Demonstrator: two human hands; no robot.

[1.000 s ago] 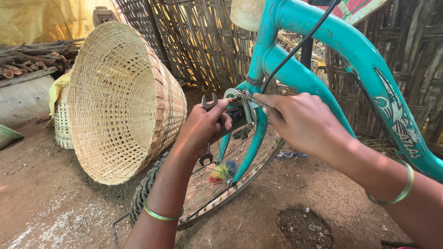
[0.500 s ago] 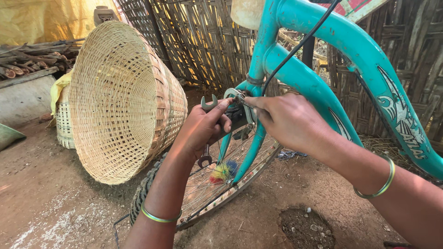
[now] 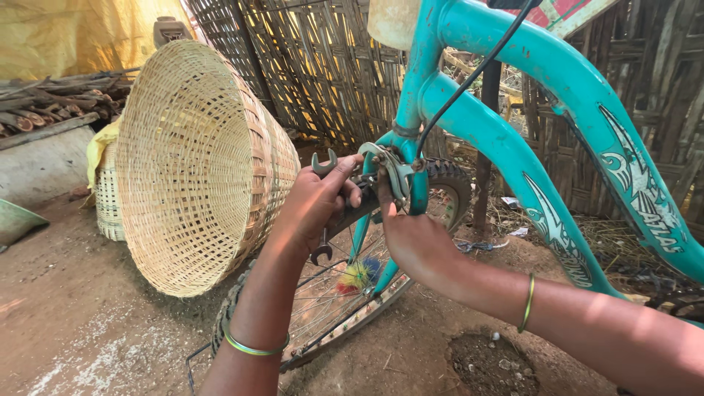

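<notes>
My left hand [image 3: 315, 202] is wrapped tight around a metal spanner [image 3: 323, 209]. The spanner stands almost straight up and down, with one open end poking out above my fingers and the other end below them. The brake [image 3: 392, 172] sits just to the right of it, on the teal bike frame [image 3: 513, 139]. My right hand [image 3: 411, 238] is nearer the brake; its fingers reach up and touch it from below, curled, but I cannot tell if they pinch anything. The wheel [image 3: 330, 308] lies under both hands. A big woven basket [image 3: 198, 169] leans at the left, close to my left arm.
</notes>
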